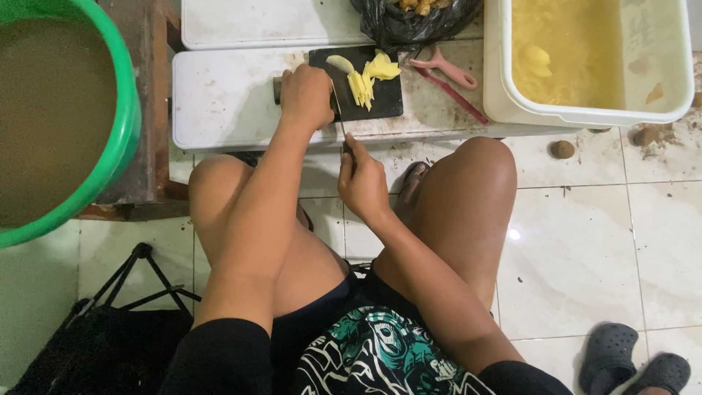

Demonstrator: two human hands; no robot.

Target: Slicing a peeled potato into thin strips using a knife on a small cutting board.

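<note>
Potato slices (pixel 363 82): on black cutting board (pixel 358 91), far table (pixel 227 99). Left hand (pixel 307 95) fingers curled, pinning them; right hand (pixel 362 183) gripped knife (pixel 340 121). Risk: blade close beside left fingers; slippage could cut.

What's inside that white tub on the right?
The white tub holds cloudy yellowish water with a pale peeled piece floating near the top. The murky water hides whatever lies deeper.
</note>
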